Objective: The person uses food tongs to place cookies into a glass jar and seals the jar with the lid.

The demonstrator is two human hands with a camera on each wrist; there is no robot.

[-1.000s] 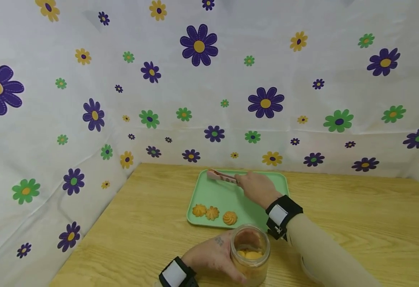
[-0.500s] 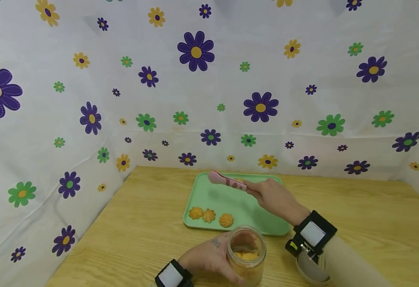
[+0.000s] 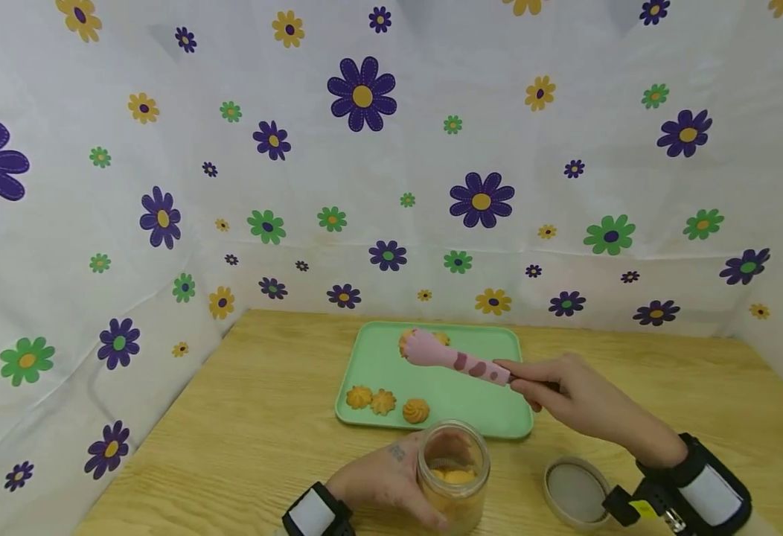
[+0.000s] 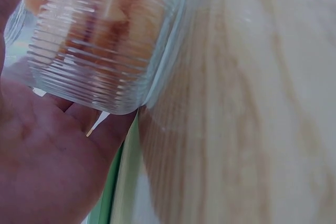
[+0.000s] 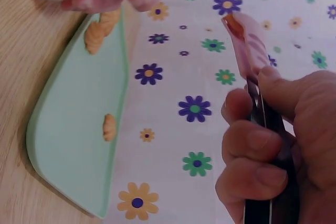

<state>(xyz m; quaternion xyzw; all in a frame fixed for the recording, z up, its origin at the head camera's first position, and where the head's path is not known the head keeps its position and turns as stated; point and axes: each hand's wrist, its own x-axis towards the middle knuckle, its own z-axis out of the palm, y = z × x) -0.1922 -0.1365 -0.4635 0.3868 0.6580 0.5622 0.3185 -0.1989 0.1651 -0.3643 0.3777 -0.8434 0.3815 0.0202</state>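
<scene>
My right hand (image 3: 582,394) grips a pair of tongs (image 3: 458,361) with pink paw-shaped ends and dark handles, held above the green tray (image 3: 432,380). A piped cookie (image 5: 234,25) shows between the tong tips in the right wrist view. With thumb and fingers round its side, my left hand (image 3: 391,476) holds a clear glass jar (image 3: 455,499) on the table; its mouth is uncovered, and several cookies (image 4: 100,30) lie inside. On the tray's near edge are a swirled cookie (image 3: 416,410) and two star-shaped cookies (image 3: 382,402). Another cookie (image 3: 442,339) lies at the far edge, partly behind the tongs.
A round lid (image 3: 574,491) rests on the wooden table (image 3: 251,432) to the right of the jar, near my right wrist. Behind the table hangs a white flower-print cloth (image 3: 411,164), which also runs along the left side.
My right hand has lifted the tongs off the tray's far left and drawn them right and nearer, with a cookie in the tips. The left hand stays on the jar.
</scene>
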